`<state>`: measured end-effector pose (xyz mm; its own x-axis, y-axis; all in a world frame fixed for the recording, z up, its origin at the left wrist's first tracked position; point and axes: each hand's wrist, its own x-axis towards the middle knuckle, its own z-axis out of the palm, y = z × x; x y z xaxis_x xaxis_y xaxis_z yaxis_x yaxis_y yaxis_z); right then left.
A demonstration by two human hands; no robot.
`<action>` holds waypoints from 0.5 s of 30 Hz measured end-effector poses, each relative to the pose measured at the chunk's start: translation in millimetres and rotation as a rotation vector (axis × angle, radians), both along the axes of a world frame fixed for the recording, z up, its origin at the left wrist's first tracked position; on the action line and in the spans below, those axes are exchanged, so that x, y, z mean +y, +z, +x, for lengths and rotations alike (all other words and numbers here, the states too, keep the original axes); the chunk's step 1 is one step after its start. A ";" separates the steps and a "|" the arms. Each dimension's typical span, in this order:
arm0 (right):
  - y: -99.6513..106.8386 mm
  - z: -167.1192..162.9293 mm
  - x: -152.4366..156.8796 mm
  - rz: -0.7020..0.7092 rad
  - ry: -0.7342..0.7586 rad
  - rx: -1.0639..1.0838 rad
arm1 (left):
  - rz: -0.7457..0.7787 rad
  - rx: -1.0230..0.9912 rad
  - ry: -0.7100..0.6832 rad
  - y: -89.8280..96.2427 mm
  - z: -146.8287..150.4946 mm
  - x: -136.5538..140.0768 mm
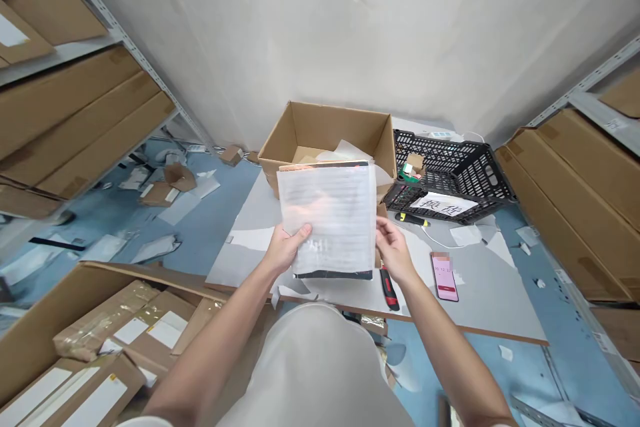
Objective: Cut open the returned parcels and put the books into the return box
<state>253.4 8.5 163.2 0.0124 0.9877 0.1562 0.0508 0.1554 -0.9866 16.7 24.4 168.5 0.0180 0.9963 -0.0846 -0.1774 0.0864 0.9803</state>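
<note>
A flat, square package in a cloudy white translucent sleeve (333, 213) is held up above the table, tilted toward me. Dark edges show at its top and bottom, with a thin brown edge at the upper left. My left hand (286, 250) grips its lower left side, thumb on the front and fingers behind. At the right edge, my right hand (394, 248) has its fingers closed together on the package's border. Behind it stands an open cardboard box (340, 120) with white sheets inside. A red and black utility knife (389, 290) lies below my right hand.
On the table (495, 297) are a black plastic crate (483, 180) with small items, a yellow and black knife (413, 219) and a lit phone (444, 277). A large carton (45, 307) of parcels stands lower left. Shelves of boxes flank both sides; paper scraps litter the blue floor.
</note>
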 end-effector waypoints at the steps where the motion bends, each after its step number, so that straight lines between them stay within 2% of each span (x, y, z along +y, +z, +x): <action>1: -8.5 -1.8 -3.9 -0.065 0.058 0.041 | -0.023 -0.008 -0.004 -2.4 3.6 -2.0; 4: -19.2 -2.4 -16.9 -0.146 0.125 0.082 | -0.062 -0.007 0.006 -8.4 12.8 -9.0; 8: -16.8 1.6 -28.2 -0.198 0.150 0.044 | -0.066 0.020 0.021 -14.2 18.9 -18.8; 11: -18.0 -1.6 -29.9 -0.186 0.175 0.048 | -0.077 0.020 0.023 -19.9 22.4 -25.1; 15: -32.7 -4.0 -28.4 -0.130 0.120 0.060 | -0.100 0.068 0.102 -33.4 16.0 -25.5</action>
<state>249.4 -19.9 130.5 -0.1014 0.9944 0.0298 -0.0195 0.0279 -0.9994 32.8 -1.1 135.1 -0.0924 0.9791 -0.1811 -0.1237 0.1692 0.9778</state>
